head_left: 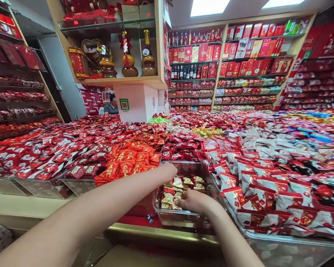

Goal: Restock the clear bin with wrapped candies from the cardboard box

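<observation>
A clear plastic bin (193, 214) holds small gold-and-red wrapped candies (168, 196), laid close together on its bottom. My right hand (196, 201) reaches into the near side of it, fingers curled and thumb pressed down at a gold packet. Over the bin's left side is my left hand (169, 172), bent downward with its knuckles up. Its fingers are hidden behind the hand, so their grip does not show. More gold packets lie just beyond both hands, toward the bin's far wall.
Orange-red packets (128, 163) heap up on the left, my left forearm crossing in front. White-and-red packets (263, 193) overfill a bin on the right. Beneath the front edge (161, 231) is a cardboard surface. A white pillar (135, 102) rises behind; a person (111, 106) sits beyond.
</observation>
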`<state>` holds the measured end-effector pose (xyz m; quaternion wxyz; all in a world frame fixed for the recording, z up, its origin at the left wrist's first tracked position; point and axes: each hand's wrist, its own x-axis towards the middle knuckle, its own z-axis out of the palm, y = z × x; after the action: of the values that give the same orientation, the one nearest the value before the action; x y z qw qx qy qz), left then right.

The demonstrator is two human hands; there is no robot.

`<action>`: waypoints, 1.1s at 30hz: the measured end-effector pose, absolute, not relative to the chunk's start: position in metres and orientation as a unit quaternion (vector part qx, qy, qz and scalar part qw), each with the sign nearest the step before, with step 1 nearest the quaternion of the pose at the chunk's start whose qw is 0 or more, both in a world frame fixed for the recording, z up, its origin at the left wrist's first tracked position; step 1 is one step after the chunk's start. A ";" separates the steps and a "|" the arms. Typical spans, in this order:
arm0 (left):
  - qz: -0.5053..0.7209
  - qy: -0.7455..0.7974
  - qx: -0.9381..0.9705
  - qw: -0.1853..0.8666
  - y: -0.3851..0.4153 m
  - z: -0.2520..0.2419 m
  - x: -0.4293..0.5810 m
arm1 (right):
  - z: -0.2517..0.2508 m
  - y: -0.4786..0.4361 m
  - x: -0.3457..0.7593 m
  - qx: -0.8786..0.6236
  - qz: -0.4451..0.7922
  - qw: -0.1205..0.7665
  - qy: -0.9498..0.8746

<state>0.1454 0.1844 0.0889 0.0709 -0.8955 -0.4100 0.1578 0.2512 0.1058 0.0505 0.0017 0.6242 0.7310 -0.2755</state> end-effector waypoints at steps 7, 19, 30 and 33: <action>0.271 -0.404 -0.867 0.106 0.184 0.088 0.151 | 0.056 0.105 0.251 0.621 -0.284 0.006 0.731; 0.164 -0.398 -0.890 0.149 0.191 0.084 0.147 | 0.052 0.105 0.253 0.614 -0.283 -0.009 0.737; 0.224 -0.354 -0.896 0.150 0.198 0.073 0.145 | 0.048 0.106 0.254 0.609 -0.271 -0.031 0.745; 0.219 -0.366 -0.895 0.133 0.201 0.076 0.143 | 0.047 0.107 0.254 0.613 -0.270 -0.026 0.742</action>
<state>0.1432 0.2006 0.0765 0.1325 -0.8949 -0.3656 0.2191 0.2544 0.1066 0.0467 -0.0255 0.6130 0.7422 -0.2698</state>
